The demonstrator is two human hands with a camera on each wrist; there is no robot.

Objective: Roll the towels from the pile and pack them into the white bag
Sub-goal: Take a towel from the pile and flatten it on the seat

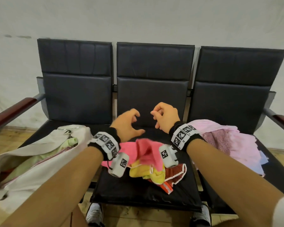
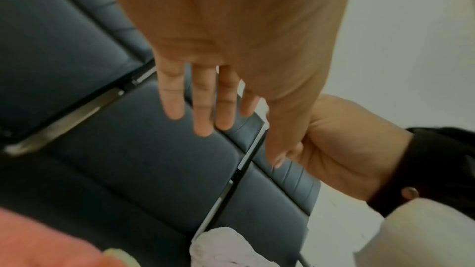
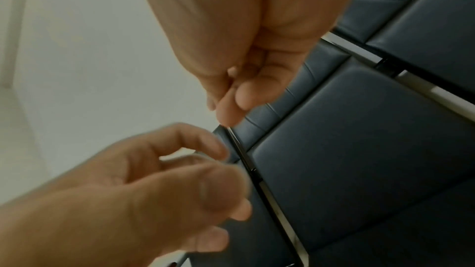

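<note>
On the middle seat of the black bench [image 1: 154,190], both hands hang in the air above a loose heap of towels. The left hand [image 1: 127,124] has its fingers spread and only lightly bent, with nothing in its grip; the right hand [image 1: 166,117] has its fingers loosely curled near the thumb, and I can make out nothing held between them. Just below the wrists lies a bright pink towel [image 1: 146,151], crumpled over a yellow towel [image 1: 146,173] and a red-orange one [image 1: 175,174]. A second pile of pale pink towels [image 1: 228,141] sits on the right seat. The white bag [image 1: 31,161] lies open on the left seat, with green cloth already showing inside. These towels look soft, light and limp, so they should sag from any single pinch; taking the pink one by two corners of one short edge would probably let it be spread flat for rolling.
</note>
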